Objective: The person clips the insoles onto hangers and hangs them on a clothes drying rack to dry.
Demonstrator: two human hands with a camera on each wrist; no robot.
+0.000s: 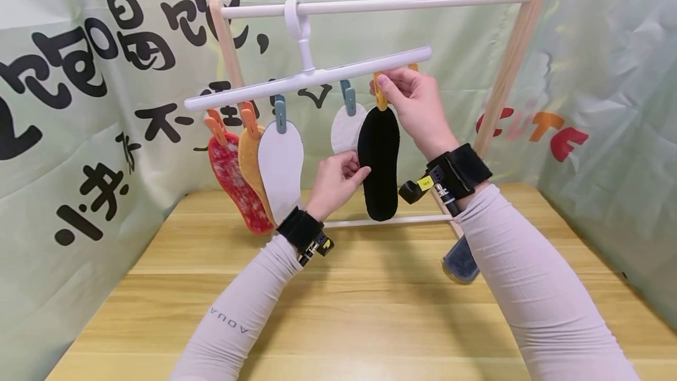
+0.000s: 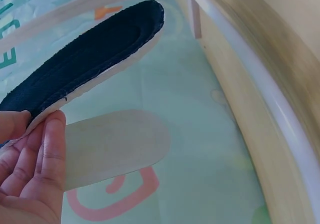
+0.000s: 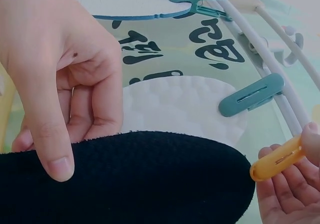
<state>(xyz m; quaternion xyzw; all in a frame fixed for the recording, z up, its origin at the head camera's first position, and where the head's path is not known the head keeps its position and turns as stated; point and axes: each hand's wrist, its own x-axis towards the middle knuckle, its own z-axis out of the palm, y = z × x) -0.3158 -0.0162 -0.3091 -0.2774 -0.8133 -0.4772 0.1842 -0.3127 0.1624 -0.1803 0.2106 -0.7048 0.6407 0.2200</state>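
Note:
My left hand (image 1: 334, 184) pinches the edge of a black insole (image 1: 378, 163) between thumb and fingers, about halfway down. At the insole's top, my right hand (image 1: 418, 102) pinches a yellow clothespin (image 1: 381, 99) whose lower end meets the insole. This clothespin hangs from a white hanger (image 1: 317, 77) that tilts up to the right. In the left wrist view the insole (image 2: 90, 59) shows a pale underside. Just behind it, a white insole (image 3: 175, 107) hangs from a teal clothespin (image 3: 252, 94). Another yellow clothespin (image 1: 413, 67) is mostly hidden behind my right hand.
On the hanger's left side hang a red patterned insole (image 1: 238, 181), a tan insole (image 1: 250, 160) and a white insole (image 1: 281, 166). A wooden rack (image 1: 508, 75) with a white top rod (image 1: 412, 2) carries the hanger. A dark blue piece (image 1: 461, 261) lies low at the rack's right foot.

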